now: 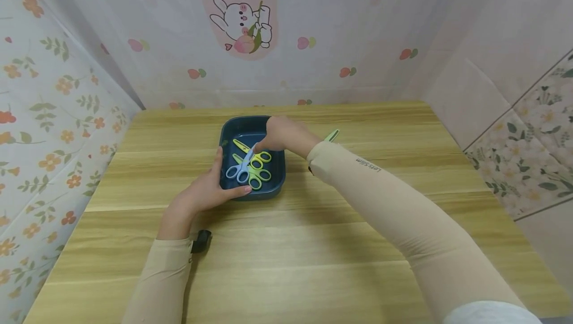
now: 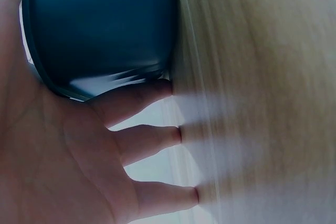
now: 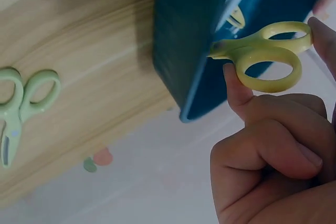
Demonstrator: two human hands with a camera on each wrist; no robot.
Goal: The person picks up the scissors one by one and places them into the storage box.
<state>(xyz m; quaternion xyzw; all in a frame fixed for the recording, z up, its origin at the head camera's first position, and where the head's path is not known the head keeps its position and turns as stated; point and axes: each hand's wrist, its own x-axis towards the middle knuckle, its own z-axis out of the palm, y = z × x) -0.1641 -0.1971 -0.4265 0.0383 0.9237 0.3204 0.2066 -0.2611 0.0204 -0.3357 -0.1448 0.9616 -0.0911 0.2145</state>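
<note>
A dark blue tray (image 1: 243, 124) stands on the table with a yellow pair of scissors (image 1: 241, 145), a light blue pair of scissors (image 1: 243, 168) and a green pair of scissors (image 1: 255, 182) inside. My left hand (image 1: 203, 192) rests at its near left corner, thumb along the front rim. The fingers are straight and spread, their tips down at the table in the left wrist view. Reaching over the tray's right side, my right hand (image 1: 286, 134) pinches yellow scissors (image 3: 270, 56) by the handles between thumb and finger. Their blades are hidden past the tray's rim.
Right of the tray, a light green pair of scissors (image 3: 21, 103) lies on the wooden table (image 1: 286, 259); in the head view my right forearm mostly covers it. Printed curtains (image 1: 331, 15) hang behind the table and along its sides. A black wrist camera (image 1: 202, 240) sits by my left wrist.
</note>
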